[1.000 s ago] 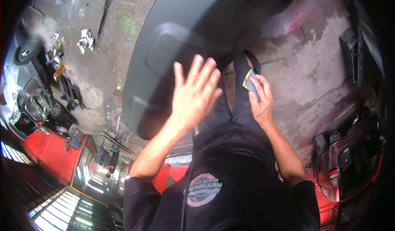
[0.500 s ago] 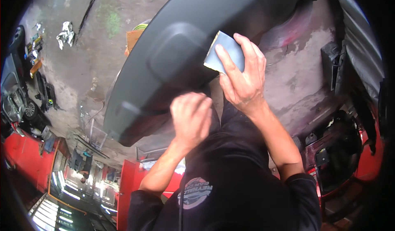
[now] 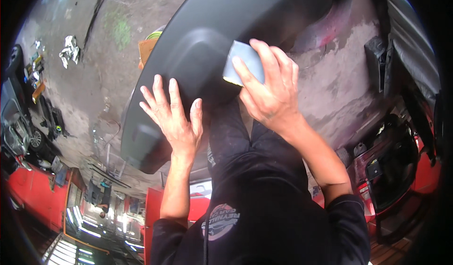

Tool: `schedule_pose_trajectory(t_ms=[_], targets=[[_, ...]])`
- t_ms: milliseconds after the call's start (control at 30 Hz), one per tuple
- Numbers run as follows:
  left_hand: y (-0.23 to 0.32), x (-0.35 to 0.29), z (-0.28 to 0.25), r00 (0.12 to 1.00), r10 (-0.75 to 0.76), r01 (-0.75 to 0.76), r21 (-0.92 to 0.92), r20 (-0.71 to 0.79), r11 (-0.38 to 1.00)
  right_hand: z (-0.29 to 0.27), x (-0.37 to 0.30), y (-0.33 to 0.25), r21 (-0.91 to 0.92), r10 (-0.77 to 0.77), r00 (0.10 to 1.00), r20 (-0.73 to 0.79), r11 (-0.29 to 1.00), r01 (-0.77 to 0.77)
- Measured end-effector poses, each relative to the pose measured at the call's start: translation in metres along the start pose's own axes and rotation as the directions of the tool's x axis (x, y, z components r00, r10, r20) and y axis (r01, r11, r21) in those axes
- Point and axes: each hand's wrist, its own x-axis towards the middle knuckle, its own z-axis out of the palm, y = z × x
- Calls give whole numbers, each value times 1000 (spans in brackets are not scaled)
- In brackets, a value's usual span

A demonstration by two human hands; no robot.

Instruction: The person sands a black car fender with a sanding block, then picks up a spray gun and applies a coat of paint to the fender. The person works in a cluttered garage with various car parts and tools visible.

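Note:
A long, curved, dark grey car bumper [image 3: 184,57] stretches across the view in front of me. My right hand [image 3: 273,85] grips a sanding block [image 3: 247,64], a grey-blue sheet over a pad with a yellowish edge. The block lies over the bumper's near side; whether its underside touches the surface is hidden. To its left, my left hand [image 3: 174,116] rests on the bumper, palm down, with the fingers spread and nothing in them.
Beneath the bumper's far side an orange-brown box [image 3: 147,50] pokes out. Crumpled silvery wrapping [image 3: 70,51] lies on the stained concrete floor [image 3: 118,10]. Car parts and a car [image 3: 19,118] are at the left. A dark red car panel [image 3: 363,180] stands at the right.
My left hand has gone from loosely curled near the bumper's close edge to spread flat on it, further left. My right hand has shifted slightly left with the sanding block.

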Motion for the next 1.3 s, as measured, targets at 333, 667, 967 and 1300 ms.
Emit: schedule_pose_trajectory(t_ms=[333,667,967,1300], targets=[[27,58,-1,979,170,-180,89,115,980,1,-42,15,190,223,970,-94,961,-202],[63,1,-5,790,497,-452,-205,359,868,-1,-28,27,196,133,981,-141,975,-104],[-1,18,-2,984,169,-172,57,49,984,30,30,5,53,-80,987,-140,995,88],[-4,13,4,983,166,-170,53,77,984,6,13,5,85,34,980,-198,996,-18]])
